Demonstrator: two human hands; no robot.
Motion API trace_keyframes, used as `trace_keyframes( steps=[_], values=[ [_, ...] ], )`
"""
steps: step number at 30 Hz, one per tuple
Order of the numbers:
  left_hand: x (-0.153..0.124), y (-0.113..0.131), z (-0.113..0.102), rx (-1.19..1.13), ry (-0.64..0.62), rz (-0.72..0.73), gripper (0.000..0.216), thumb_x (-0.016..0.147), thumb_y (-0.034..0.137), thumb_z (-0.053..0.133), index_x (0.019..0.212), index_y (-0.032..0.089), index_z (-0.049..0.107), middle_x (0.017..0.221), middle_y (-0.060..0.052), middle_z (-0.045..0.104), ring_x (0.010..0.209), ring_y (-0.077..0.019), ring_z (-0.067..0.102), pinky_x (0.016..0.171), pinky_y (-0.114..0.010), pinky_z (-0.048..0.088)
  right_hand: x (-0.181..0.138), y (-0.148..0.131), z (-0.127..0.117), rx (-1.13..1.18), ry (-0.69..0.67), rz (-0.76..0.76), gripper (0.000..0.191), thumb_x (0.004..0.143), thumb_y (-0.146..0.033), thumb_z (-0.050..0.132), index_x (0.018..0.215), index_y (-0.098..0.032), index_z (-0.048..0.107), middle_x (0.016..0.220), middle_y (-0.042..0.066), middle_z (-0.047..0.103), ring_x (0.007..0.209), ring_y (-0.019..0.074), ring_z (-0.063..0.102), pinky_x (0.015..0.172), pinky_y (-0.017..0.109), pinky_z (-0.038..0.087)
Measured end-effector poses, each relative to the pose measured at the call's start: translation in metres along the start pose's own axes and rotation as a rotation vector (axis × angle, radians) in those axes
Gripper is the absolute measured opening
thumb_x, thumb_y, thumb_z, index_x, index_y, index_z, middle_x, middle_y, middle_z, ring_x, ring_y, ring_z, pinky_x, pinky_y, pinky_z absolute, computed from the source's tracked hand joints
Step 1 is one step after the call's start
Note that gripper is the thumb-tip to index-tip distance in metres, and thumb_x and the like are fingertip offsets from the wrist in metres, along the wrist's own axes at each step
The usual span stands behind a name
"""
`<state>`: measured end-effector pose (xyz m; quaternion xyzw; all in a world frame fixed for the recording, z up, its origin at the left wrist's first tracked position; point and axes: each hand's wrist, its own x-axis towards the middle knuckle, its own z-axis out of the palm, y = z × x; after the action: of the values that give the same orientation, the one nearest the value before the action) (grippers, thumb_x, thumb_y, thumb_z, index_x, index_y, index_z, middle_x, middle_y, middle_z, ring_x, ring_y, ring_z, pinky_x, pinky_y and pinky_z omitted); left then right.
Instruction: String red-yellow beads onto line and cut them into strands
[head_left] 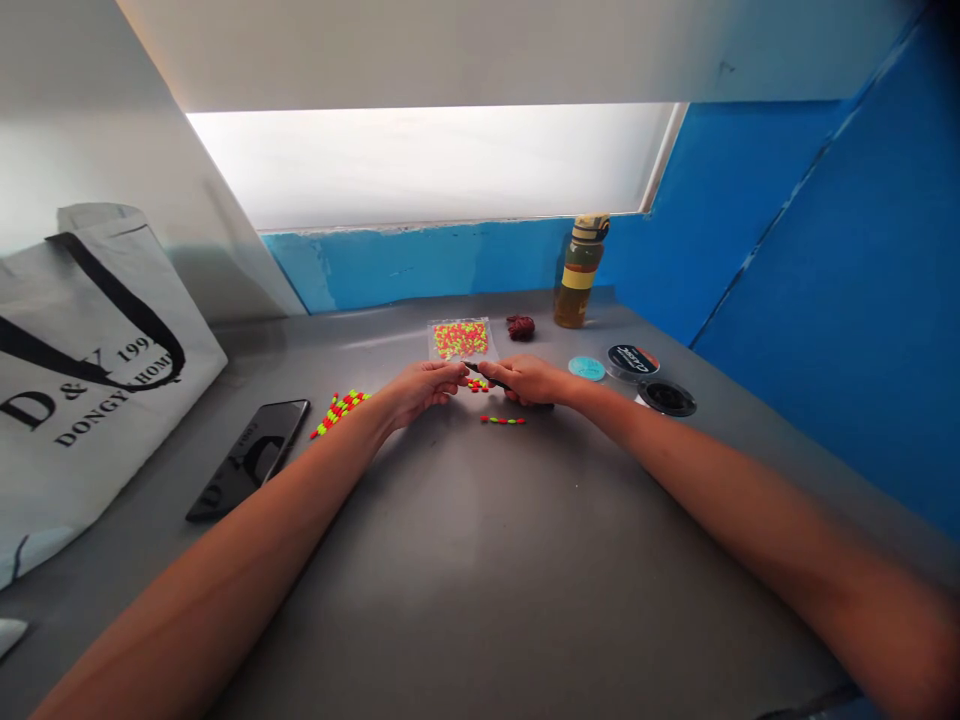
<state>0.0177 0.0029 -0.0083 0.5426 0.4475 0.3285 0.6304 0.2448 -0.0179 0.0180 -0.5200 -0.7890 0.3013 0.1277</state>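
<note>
My right hand (529, 380) is wrapped around a slim black tool (487, 374) that looks like small pliers, its tip pointing left. That tip reaches the fingertips of my left hand (427, 390), which are pinched together; whatever is between them is too small to make out. Behind and between the hands lie a few loose red and yellow-green beads (478, 385). A short row of the same beads (502, 421) rests on the grey table (480, 560), just nearer to me. Left of my left hand is a pile of bead rows (337, 412), partly covered by my forearm.
A clear bag of beads (460, 340) and a dark red bundle (520, 327) lie at the back. A bottle (581, 272), a turquoise disc (586, 369) and round black spools (666, 398) stand right. Left are a phone (251, 455) and a white bag (112, 400).
</note>
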Motion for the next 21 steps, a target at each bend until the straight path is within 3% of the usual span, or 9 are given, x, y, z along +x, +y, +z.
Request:
trace_keyframes(
  steps=[13,21],
  values=[
    [-0.001,0.003,0.0,0.055,-0.019,-0.023,0.034,0.074,0.041,0.08,0.095,0.015,0.076,0.101,-0.01,0.072,0.071,-0.0104,0.055,0.062,-0.024,0.041,0.003,-0.002,0.0,-0.004,0.002,0.062,0.069,0.094,-0.076,0.028,0.066,-0.019,0.053,0.059,0.005,0.058,0.052,0.015,0.051,0.049,0.026,0.034],
    [-0.003,0.0,0.009,0.323,-0.073,0.036,0.036,0.072,0.049,0.079,0.087,0.016,0.078,0.088,-0.009,0.073,0.075,-0.0147,0.059,0.062,-0.025,0.041,0.008,0.011,-0.001,0.275,0.013,0.12,0.068,0.089,-0.082,0.033,0.083,-0.018,0.057,0.065,0.004,0.06,0.046,0.0136,0.053,0.045,0.026,0.042]
  ],
)
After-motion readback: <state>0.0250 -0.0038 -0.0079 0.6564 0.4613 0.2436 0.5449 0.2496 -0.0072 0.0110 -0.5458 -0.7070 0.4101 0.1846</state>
